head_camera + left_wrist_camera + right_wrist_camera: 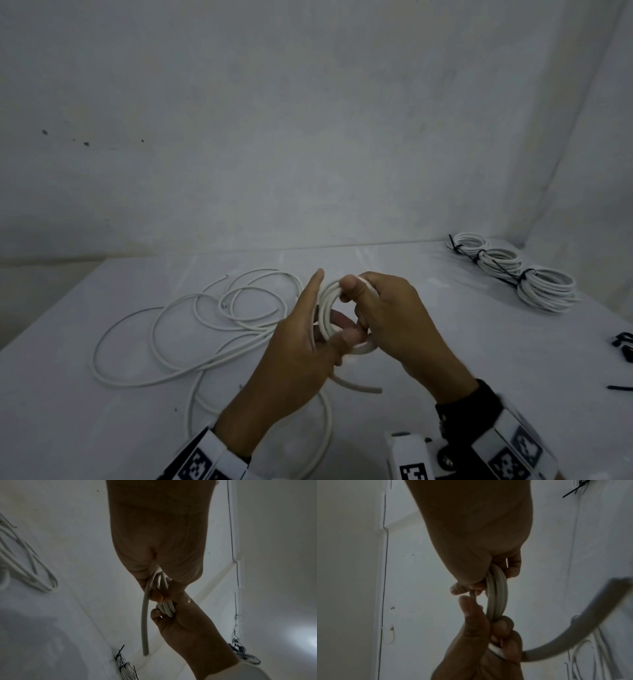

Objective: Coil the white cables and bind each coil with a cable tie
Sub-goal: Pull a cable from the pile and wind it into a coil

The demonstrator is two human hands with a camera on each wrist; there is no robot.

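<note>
A white table [411, 342] stands against a pale wall [274, 120] (marked with several small dark specks [85, 144]).

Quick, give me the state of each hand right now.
Left hand: thumb and lower fingers grip the cable coil; the forefinger points straight up.
Right hand: thumb and fingers curled round the same coil, gripping it.

Both hands are meeting above the middle of the worktop [445, 342], the left hand [291, 349] beside the right hand [397, 318], with a small coil [327, 308] sitting between them. Loose cable [191, 325] is sprawling on the worktop to their left. Three tied coils [507, 270] are lying in a row at the far right corner. Spare ties [621, 342] are lying at the right edge, nearer the person.
</note>
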